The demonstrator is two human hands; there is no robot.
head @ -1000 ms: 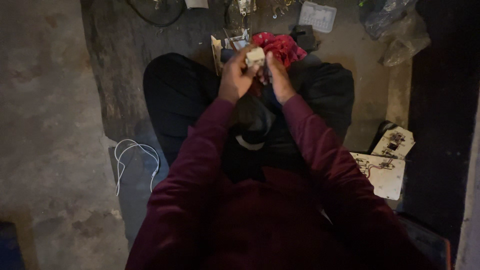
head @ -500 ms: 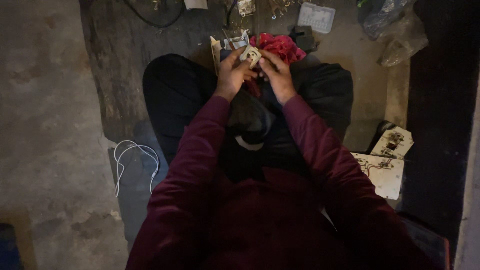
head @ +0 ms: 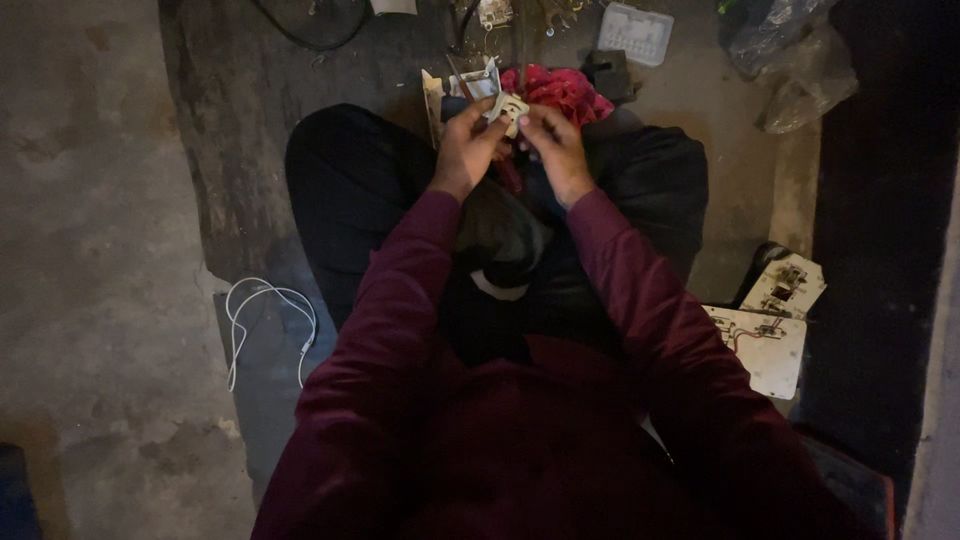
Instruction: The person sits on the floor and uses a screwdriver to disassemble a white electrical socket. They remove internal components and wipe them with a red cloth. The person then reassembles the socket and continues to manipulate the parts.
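The fingers [head: 492, 112] of the left hand [head: 465, 150] and those of the right hand [head: 553, 148] pinch a small off-white electrical part [head: 511, 107] between them, held above the person's crossed legs. Just beyond it lies a red cloth [head: 560, 88]. A white cable [head: 262, 318] coils on the concrete floor [head: 90, 250] to the left; white switch plates [head: 770, 335] lie to the right.

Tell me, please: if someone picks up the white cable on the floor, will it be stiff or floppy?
Probably floppy: the white cable lies in loose loops on the floor. It looks thin, so likely light. The loops would probably sag and dangle, perhaps tangle, if lifted from one point.
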